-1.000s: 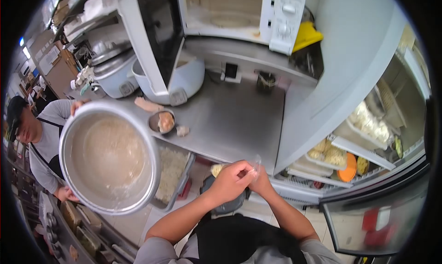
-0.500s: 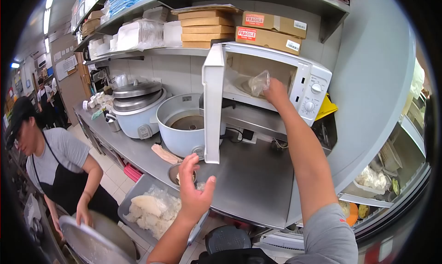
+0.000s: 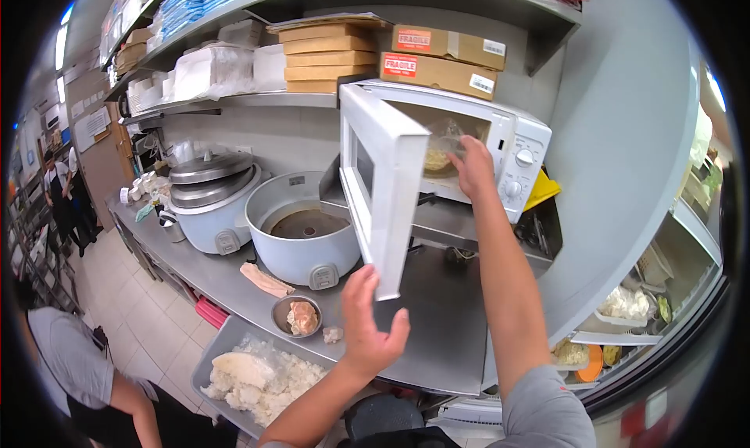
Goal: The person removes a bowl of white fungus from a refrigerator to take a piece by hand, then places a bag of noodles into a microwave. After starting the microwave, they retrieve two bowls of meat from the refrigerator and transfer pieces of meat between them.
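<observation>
Bag (image 3: pixel 442 147) partly behind microwave door (image 3: pixel 380 184)

text: "FRAGILE" | on: upper cardboard box (image 3: pixel 448 43) | also: lower cardboard box (image 3: pixel 439 73)

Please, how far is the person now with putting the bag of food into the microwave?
Done: the microwave door is open and the bag of food is inside the microwave. In hand: the right hand is at the opening, touching the bag; whether its grip is closed cannot be told. The left hand is open just below the door's corner. Left: the right hand is not yet out and the door is not yet shut.
</observation>
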The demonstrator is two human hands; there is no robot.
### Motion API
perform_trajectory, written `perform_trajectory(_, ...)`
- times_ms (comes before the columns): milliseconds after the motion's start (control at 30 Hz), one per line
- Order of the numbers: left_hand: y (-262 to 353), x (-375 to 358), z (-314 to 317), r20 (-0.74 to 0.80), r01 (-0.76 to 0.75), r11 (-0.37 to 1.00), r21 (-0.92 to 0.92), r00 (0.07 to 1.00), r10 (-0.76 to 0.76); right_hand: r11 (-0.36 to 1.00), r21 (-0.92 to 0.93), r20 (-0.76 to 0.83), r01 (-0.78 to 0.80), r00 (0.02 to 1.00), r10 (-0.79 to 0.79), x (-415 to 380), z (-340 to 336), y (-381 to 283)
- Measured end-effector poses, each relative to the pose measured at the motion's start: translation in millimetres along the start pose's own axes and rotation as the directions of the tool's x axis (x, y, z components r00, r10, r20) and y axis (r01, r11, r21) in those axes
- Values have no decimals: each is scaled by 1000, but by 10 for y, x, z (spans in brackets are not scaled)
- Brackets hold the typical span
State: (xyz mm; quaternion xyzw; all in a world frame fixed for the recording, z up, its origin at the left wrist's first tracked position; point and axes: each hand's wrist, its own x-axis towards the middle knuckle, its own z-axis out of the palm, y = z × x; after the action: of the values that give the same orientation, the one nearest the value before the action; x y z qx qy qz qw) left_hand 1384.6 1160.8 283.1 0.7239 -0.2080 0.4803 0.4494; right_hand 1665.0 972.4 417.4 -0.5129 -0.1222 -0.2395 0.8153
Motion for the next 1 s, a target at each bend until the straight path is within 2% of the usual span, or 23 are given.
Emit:
perform_trajectory(33, 52, 35, 109, 41, -14, 1000, -13, 999, 14, 992, 91, 10, 86, 996, -87, -195, -69, -166)
perform_trajectory(67, 109, 102, 207, 111, -41, 999, -5, 993, 41, 992, 83, -1, 94, 996, -94, -425, -188, -324)
perform_trajectory(133, 85, 204, 411, 347, -41, 990, -138, 934, 88, 987, 35, -58, 154, 987, -152, -909, -470, -543)
perform_trajectory(167, 136, 214, 492, 400, 52, 979, -195, 916, 31, 986, 26, -69, 166, 984, -164, -996, -622, -555)
perform_trajectory(200, 172, 212, 532, 405, 47, 976, -211, 913, 44, 889, -403, -91, 217, 957, -275, -1039, -793, -542)
perform_trajectory(233, 190, 203, 533, 438, -4, 981, -192, 895, 90, 626, -754, -73, 196, 923, -378, -1054, -924, -544)
perform_trajectory(267, 199, 183, 519, 475, -57, 983, -175, 870, 135, 625, -758, -93, 186, 918, -386, -1022, -1012, -522)
perform_trajectory(333, 128, 5, 458, 517, -32, 983, -183, 847, 124, 153, -981, 39, 115, 904, -426, -921, -1022, -515)
perform_trajectory(367, 74, -129, 397, 573, 64, 988, -143, 819, 30, 122, -990, 23, 69, 937, -348, -849, -1011, -550)
perform_trajectory(400, -4, -276, 316, 622, 156, 983, -95, 781, -64, 125, -990, 13, 61, 936, -353, -760, -1064, -538)
perform_trajectory(467, -272, -616, 118, 633, 195, 980, -27, 763, -134, 209, -971, 17, 120, 900, -436, -570, -1171, -451)
perform_trajectory(533, -562, -998, -135, 637, 172, 973, 157, 735, -233, 222, -969, 1, 110, 898, -439, -587, -1175, -472)
perform_trajectory(600, -712, -1286, -408, 620, 283, 936, 212, 701, -352, 239, -966, -15, 102, 897, -442, -636, -1115, -527)
perform_trajectory(633, -768, -1426, -533, 622, 279, 936, 214, 700, -351, 198, -975, 15, 103, 914, -405, -693, -1067, -589)
perform_trajectory(700, -823, -1656, -720, 595, 495, 829, 261, 593, -542, 159, -982, 36, 100, 931, -363, -702, -1090, -583)
perform_trajectory(733, -798, -1705, -752, 598, 495, 828, 264, 590, -543, 205, -972, 31, 119, 922, -386, -628, -1120, -520)
perform_trajectory(800, -740, -1770, -805, 553, 610, 725, 321, 500, -666, 250, -958, 25, 137, 913, -406, -523, -1151, -423)
perform_trajectory(833, -769, -1816, -815, 553, 612, 720, 326, 494, -671, 394, -912, -53, 112, 922, -384, -512, -1153, -367)
perform_trajectory(867, -870, -1874, -802, 545, 538, 767, 350, 549, -634, 530, -844, -126, 84, 929, -349, -501, -1158, -315)
perform_trajectory(900, -984, -1926, -781, 536, 461, 805, 374, 600, -593, 530, -844, -124, 81, 932, -340, -506, -1142, -321)
perform_trajectory(933, -1133, -1965, -766, 534, 407, 830, 381, 635, -557, 741, -670, -196, 54, 949, -247, -526, -1138, -314)
perform_trajectory(967, -1262, -1982, -752, 531, 360, 845, 395, 661, -530, 895, -447, -243, 2, 962, -123, -576, -1128, -283)
perform_trajectory(1000, -1305, -1943, -722, 512, 334, 833, 440, 669, -539, 931, -365, -269, -1, 957, -105, -614, -1134, -281)
